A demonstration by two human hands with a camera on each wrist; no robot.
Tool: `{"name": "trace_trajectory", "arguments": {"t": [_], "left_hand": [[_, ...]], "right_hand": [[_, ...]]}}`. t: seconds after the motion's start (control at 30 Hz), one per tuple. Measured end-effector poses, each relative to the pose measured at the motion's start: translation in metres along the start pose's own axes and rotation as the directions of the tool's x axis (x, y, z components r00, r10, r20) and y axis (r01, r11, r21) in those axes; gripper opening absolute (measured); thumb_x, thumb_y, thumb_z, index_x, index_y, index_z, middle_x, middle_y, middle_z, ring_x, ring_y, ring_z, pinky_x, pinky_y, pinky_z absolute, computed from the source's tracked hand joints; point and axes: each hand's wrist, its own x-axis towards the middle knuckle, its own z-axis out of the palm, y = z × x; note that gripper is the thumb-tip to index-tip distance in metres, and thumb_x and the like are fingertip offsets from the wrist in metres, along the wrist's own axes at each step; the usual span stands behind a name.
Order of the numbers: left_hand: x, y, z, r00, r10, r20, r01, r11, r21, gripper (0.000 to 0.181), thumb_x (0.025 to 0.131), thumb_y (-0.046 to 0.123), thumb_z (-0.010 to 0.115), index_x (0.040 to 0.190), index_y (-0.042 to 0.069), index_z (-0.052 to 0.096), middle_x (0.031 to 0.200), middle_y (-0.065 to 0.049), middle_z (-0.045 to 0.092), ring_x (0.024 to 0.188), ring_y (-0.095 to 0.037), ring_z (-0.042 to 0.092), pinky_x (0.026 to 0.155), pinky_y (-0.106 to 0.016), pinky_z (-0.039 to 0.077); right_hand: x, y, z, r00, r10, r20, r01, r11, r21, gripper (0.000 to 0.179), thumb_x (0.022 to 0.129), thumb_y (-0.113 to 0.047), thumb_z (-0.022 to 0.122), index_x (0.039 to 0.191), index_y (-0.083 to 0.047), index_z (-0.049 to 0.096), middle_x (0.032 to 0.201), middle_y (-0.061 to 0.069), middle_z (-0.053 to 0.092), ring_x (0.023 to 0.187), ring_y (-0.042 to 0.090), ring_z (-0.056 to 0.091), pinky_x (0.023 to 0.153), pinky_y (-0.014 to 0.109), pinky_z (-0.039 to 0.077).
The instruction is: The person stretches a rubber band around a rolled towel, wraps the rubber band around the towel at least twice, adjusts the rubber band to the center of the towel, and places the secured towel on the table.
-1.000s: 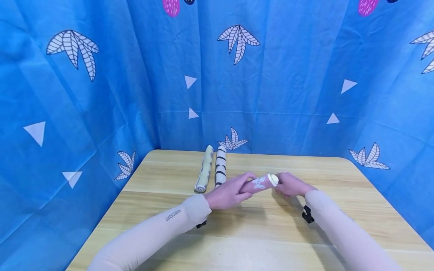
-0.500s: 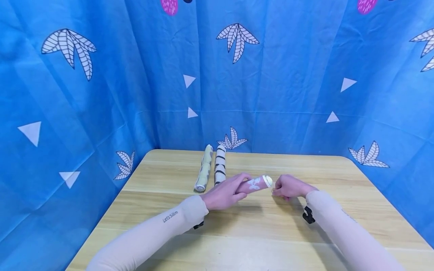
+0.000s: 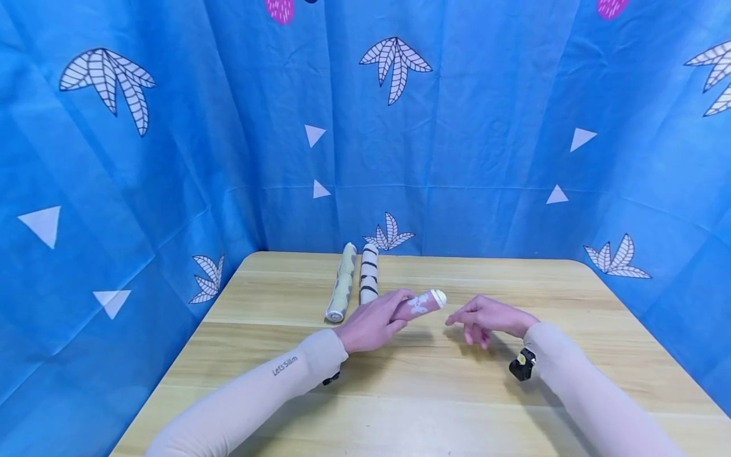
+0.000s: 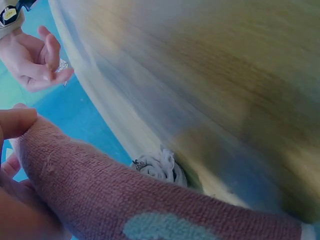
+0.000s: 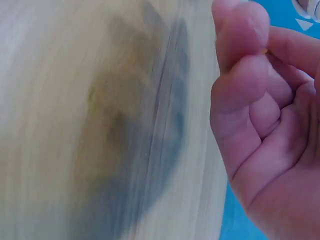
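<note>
My left hand (image 3: 370,322) grips a rolled mauve towel (image 3: 419,305) with a pale blue pattern and a whitish far end. The roll tilts up to the right, raised over the table. In the left wrist view its terry cloth (image 4: 95,180) fills the lower part, with fingers (image 4: 17,122) around one end. My right hand (image 3: 485,319) hovers just right of the roll, apart from it, its fingers loosely bent. The right wrist view shows those fingers (image 5: 240,80) bent toward the palm, with a tiny orange speck between them.
Two more rolled towels lie side by side at the back left of the wooden table (image 3: 434,406): a pale green one (image 3: 344,285) and a white one with black stripes (image 3: 368,273). A blue patterned curtain (image 3: 491,158) hangs along the back and sides.
My right hand has let go of the roll's end and moved off it, its fingers loosening. The left hand has shifted the mauve towel slightly left.
</note>
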Motion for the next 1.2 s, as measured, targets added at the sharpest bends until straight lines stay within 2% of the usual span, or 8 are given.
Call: {"name": "trace_trajectory", "arguments": {"t": [0.2, 0.4, 0.53, 0.67, 0.77, 0.9, 1.07, 1.2], "left_hand": [[-0.001, -0.002, 0.000, 1.000, 0.003, -0.009, -0.003, 1.000, -0.019, 0.055, 0.101, 0.034, 0.059, 0.149, 0.038, 0.034, 0.141, 0.006, 0.054, 0.116, -0.011, 0.056, 0.097, -0.038, 0.050], [-0.004, -0.002, -0.003, 1.000, 0.022, 0.006, -0.022, 0.998, -0.055, 0.057, 0.100, 0.036, 0.060, 0.148, 0.045, 0.031, 0.142, 0.007, 0.054, 0.115, -0.011, 0.057, 0.094, -0.038, 0.051], [-0.005, -0.002, -0.005, 1.000, 0.007, 0.006, -0.006, 0.996, -0.088, 0.058, 0.101, 0.038, 0.059, 0.148, 0.049, 0.029, 0.142, 0.007, 0.053, 0.116, -0.012, 0.056, 0.096, -0.039, 0.050], [-0.006, -0.003, -0.006, 1.000, -0.007, 0.000, 0.007, 0.995, -0.095, 0.060, 0.101, 0.038, 0.058, 0.148, 0.054, 0.025, 0.144, 0.007, 0.052, 0.118, -0.013, 0.056, 0.097, -0.040, 0.050], [-0.007, -0.003, -0.007, 1.000, 0.007, 0.005, -0.007, 0.997, -0.082, 0.062, 0.102, 0.036, 0.057, 0.149, 0.057, 0.023, 0.150, 0.008, 0.048, 0.124, -0.015, 0.055, 0.098, -0.043, 0.050], [-0.010, 0.000, -0.010, 0.999, 0.046, 0.017, -0.045, 0.997, -0.061, 0.063, 0.103, 0.035, 0.055, 0.151, 0.058, 0.021, 0.155, 0.009, 0.043, 0.130, -0.017, 0.052, 0.100, -0.046, 0.049], [-0.010, 0.003, -0.011, 0.994, 0.104, 0.019, -0.103, 0.994, -0.042, 0.063, 0.104, 0.032, 0.055, 0.151, 0.057, 0.021, 0.152, 0.009, 0.046, 0.128, -0.016, 0.054, 0.099, -0.045, 0.051], [-0.010, 0.005, -0.011, 0.982, 0.188, 0.024, -0.188, 0.982, 0.008, 0.064, 0.103, 0.029, 0.056, 0.153, 0.052, 0.024, 0.147, 0.008, 0.050, 0.122, -0.014, 0.056, 0.096, -0.040, 0.053]], "right_hand": [[-0.003, 0.000, 0.002, 0.997, -0.065, -0.032, 0.068, 0.993, 0.094, 0.044, 0.108, -0.017, 0.038, 0.147, 0.001, 0.045, 0.084, 0.028, 0.070, 0.056, 0.019, 0.066, 0.058, 0.038, 0.057], [-0.007, -0.010, 0.008, 0.976, -0.068, -0.205, 0.072, 0.997, 0.013, 0.058, 0.098, -0.028, 0.065, 0.146, 0.001, 0.048, 0.082, 0.027, 0.070, 0.055, 0.024, 0.066, 0.060, 0.041, 0.058], [-0.009, -0.018, 0.012, 0.951, -0.096, -0.292, 0.086, 0.995, -0.047, 0.066, 0.090, -0.029, 0.076, 0.144, -0.001, 0.051, 0.095, 0.017, 0.073, 0.074, 0.029, 0.070, 0.064, 0.040, 0.057], [-0.009, -0.025, 0.016, 0.927, -0.170, -0.336, 0.155, 0.985, -0.070, 0.064, 0.084, -0.025, 0.081, 0.138, -0.006, 0.053, 0.107, 0.019, 0.066, 0.093, 0.030, 0.064, 0.072, 0.034, 0.055], [-0.008, -0.029, 0.020, 0.912, -0.243, -0.329, 0.232, 0.970, -0.073, 0.066, 0.081, -0.021, 0.083, 0.136, -0.006, 0.049, 0.115, 0.022, 0.060, 0.102, 0.033, 0.060, 0.078, 0.033, 0.054], [-0.008, -0.037, 0.027, 0.913, -0.290, -0.287, 0.288, 0.956, -0.049, 0.080, 0.079, -0.022, 0.084, 0.141, -0.005, 0.038, 0.122, 0.020, 0.055, 0.109, 0.036, 0.056, 0.082, 0.035, 0.054], [-0.008, -0.047, 0.034, 0.919, -0.308, -0.247, 0.312, 0.950, -0.024, 0.091, 0.079, -0.029, 0.085, 0.147, -0.009, 0.027, 0.134, 0.020, 0.048, 0.119, 0.038, 0.051, 0.089, 0.045, 0.052], [-0.005, -0.054, 0.039, 0.916, -0.321, -0.240, 0.317, 0.947, -0.058, 0.093, 0.079, -0.029, 0.086, 0.148, -0.016, 0.026, 0.145, 0.019, 0.043, 0.128, 0.038, 0.048, 0.097, 0.053, 0.049]]}}
